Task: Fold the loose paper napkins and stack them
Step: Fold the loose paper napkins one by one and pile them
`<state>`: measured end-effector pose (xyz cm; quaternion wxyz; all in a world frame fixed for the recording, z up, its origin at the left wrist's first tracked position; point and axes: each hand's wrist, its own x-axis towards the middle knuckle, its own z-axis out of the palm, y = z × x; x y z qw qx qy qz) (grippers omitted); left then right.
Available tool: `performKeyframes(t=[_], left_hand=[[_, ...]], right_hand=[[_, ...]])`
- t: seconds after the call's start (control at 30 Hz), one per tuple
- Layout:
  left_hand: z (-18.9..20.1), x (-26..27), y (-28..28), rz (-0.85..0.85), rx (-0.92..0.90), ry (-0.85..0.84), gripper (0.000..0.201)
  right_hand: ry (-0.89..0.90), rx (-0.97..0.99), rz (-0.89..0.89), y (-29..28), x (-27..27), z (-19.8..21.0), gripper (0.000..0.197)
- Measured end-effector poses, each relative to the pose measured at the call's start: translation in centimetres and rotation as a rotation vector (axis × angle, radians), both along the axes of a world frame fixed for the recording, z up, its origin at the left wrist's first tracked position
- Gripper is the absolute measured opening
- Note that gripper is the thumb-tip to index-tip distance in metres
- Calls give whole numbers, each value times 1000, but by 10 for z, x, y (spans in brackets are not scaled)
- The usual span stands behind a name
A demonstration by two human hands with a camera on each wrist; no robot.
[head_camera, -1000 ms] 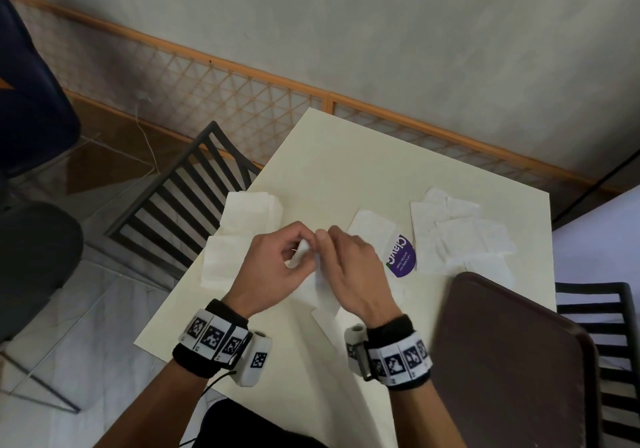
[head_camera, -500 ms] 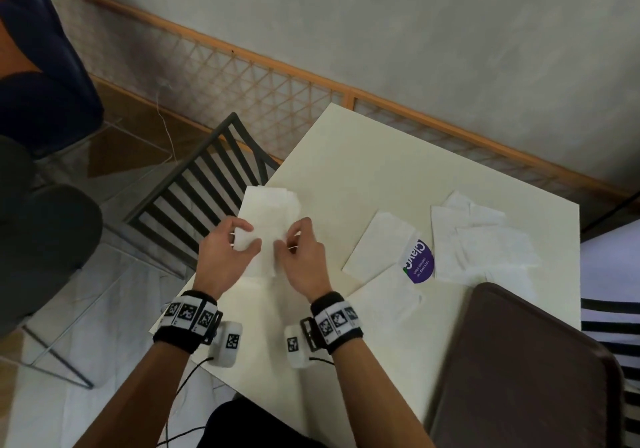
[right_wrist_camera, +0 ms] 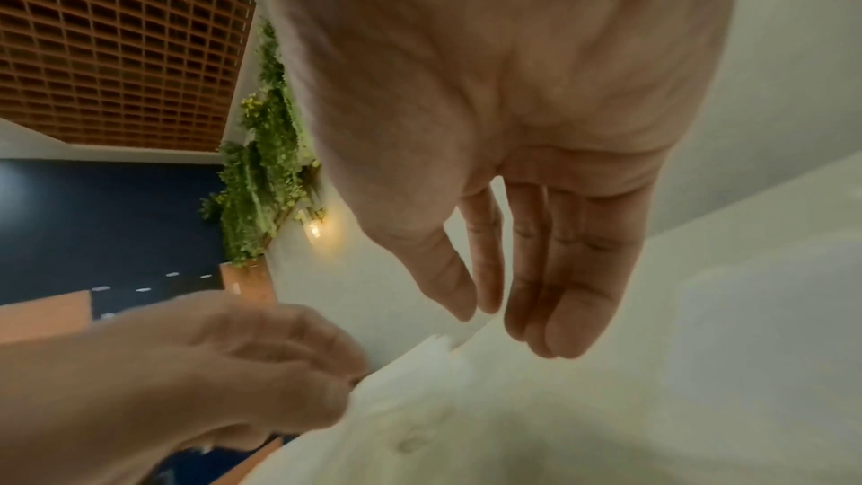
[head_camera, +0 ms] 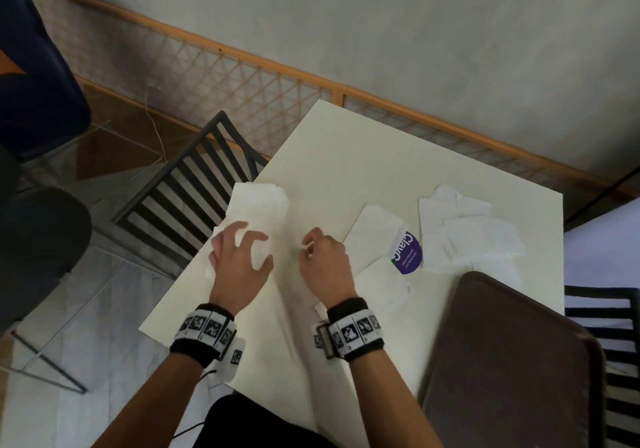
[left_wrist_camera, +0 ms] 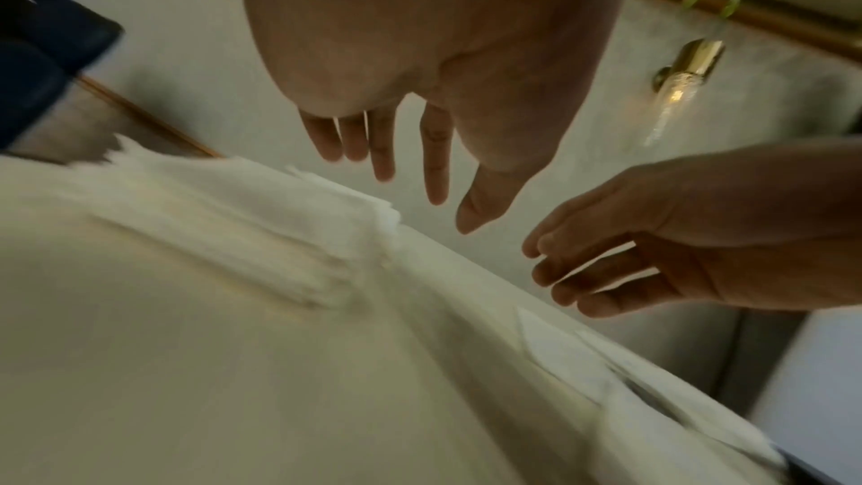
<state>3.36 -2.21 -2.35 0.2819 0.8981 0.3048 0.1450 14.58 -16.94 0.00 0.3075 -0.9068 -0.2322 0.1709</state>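
Folded stack (head_camera: 259, 213): white, thin, lightly crinkled napkins are piled at the left edge of the surface (head_camera: 346, 157); edges are layered and uneven in the left wrist view (left_wrist_camera: 261, 198).
Left hand (head_camera: 239, 260): held just over the near end of the stack with fingers spread and relaxed; nothing is gripped (left_wrist_camera: 420, 61). Contact with the paper cannot be told because of blur.
Right hand (head_camera: 325, 262): seen just right of the stack, fingers loosely extended and holding nothing (right_wrist_camera: 513, 124).
Loose napkins (head_camera: 471, 233): a scattered white pile is spread flat at the far right of the surface.
Napkin packet (head_camera: 384, 240): a flat white wrapper with a purple label is laid between the hands and the loose pile.
Tray (head_camera: 512, 361): a dark brown tray is set at the near right.
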Motion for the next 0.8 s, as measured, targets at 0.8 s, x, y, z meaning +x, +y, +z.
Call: performKeyframes(t=[0.8], left_hand=[[-26, 28, -107, -264, -295, 99, 23]], right_hand=[[134, -234, -384, -182, 39, -41, 27]])
